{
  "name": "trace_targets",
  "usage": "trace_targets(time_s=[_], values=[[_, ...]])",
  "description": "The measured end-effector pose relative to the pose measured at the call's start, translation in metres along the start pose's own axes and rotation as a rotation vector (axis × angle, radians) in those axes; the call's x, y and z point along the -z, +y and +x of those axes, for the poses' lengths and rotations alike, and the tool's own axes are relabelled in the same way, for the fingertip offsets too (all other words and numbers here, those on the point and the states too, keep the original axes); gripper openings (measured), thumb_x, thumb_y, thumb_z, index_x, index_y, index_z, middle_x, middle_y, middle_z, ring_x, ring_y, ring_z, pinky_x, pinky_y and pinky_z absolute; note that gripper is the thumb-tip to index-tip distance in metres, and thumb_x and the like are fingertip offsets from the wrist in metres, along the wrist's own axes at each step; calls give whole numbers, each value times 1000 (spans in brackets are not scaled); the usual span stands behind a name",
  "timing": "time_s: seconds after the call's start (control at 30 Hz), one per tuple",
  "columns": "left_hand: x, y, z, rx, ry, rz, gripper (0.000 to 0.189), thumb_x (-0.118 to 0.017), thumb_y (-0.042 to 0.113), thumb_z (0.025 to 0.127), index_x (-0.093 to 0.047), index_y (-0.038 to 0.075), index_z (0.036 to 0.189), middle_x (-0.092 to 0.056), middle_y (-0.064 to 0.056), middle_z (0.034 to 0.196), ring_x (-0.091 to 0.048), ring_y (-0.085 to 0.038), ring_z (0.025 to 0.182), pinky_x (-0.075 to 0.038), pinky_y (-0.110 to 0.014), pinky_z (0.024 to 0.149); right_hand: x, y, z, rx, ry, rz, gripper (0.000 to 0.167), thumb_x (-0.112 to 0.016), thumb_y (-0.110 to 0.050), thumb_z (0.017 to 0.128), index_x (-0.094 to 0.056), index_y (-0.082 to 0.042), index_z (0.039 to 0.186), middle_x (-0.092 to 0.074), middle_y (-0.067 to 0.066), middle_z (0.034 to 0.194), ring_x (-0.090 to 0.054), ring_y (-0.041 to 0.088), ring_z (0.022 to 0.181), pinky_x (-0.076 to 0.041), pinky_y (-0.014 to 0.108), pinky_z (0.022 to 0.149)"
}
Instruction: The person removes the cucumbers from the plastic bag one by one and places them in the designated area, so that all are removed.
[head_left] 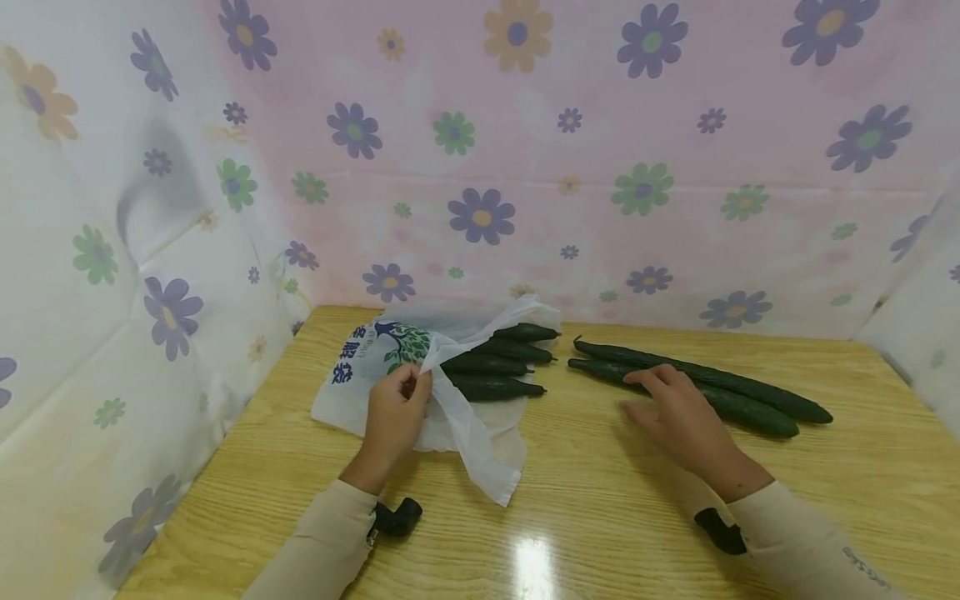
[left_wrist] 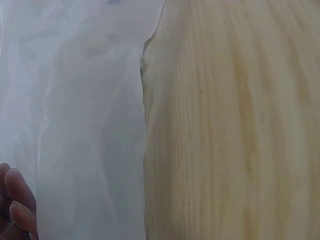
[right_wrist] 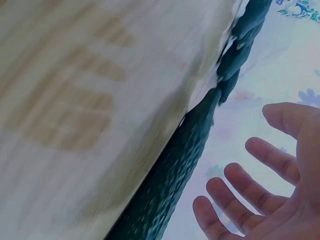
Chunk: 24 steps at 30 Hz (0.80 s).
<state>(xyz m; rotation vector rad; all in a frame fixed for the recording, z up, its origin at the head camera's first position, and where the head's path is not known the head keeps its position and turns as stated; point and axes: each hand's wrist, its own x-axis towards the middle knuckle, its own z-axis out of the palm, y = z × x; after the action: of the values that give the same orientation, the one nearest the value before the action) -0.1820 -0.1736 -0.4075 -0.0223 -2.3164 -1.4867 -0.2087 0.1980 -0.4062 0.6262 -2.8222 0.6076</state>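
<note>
My left hand (head_left: 397, 412) pinches the edge of a white plastic bag (head_left: 341, 404) printed with a green tree and dark lettering. Several dark green cucumbers (head_left: 491, 388) lie partly inside it, their stem ends poking out to the right. In the left wrist view, the thin bag (left_wrist: 90, 125) fills the left half beside my fingers (left_wrist: 20, 205). My right hand (head_left: 678, 421) hovers, fingers spread, at two long cucumbers (head_left: 750, 408) lying side by side on the table. The right wrist view shows this hand (right_wrist: 265, 195) holding nothing, apart from the nearest cucumber (right_wrist: 170, 170).
The wooden table (head_left: 570, 517) carries the bag on its left half and the two loose cucumbers on its right. A pink flowered cloth (head_left: 555, 183) hangs along the back edge, and a pale flowered cloth (head_left: 75, 317) hangs at the left.
</note>
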Motion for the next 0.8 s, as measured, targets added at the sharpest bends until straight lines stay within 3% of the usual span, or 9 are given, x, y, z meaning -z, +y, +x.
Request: trace_targets(time_s=[0.23,0.8], values=[[-1,-3,0,5,-2,10,23,-58,19,101,-62,8,82,-58,-7,71,-54,-19,60,-45,-24,54,-11,-21,9,5,-6,60,39,-69,-22,95,-61,-4,129,-56,20,124,-56,36,107,-50,53,83],[-2,-4,1,-1,0,1,23,-58,19,101,-62,8,80,-58,-6,70,-54,-17,59,-46,-25,54,-35,-61,33,32,-10,157,39,-69,-23,95,-62,-5,128,-57,17,124,-56,35,115,-51,54,90]])
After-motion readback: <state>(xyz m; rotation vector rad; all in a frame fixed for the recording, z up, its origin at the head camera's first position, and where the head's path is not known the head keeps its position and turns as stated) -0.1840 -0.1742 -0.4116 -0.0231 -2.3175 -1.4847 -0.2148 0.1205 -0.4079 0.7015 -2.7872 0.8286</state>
